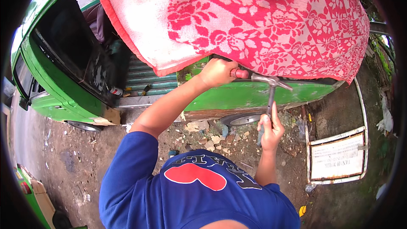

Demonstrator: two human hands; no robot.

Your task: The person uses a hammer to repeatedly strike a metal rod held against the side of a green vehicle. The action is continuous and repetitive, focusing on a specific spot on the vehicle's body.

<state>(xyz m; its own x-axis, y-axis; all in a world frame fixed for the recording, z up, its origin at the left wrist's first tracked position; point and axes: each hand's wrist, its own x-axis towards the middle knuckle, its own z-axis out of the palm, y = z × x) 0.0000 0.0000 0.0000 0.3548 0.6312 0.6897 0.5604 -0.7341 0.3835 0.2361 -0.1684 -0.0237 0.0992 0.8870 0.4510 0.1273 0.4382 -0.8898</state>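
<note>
One hammer in right hand — red handle in left hand.

Grips a red handle in the left hand, perhaps that of a chisel, largely hidden by the fist. Holds a hammer in the right hand, head just beside the handle's end. Wears a blue shirt. Faces a green vehicle draped with a red-and-white floral blanket.
</note>
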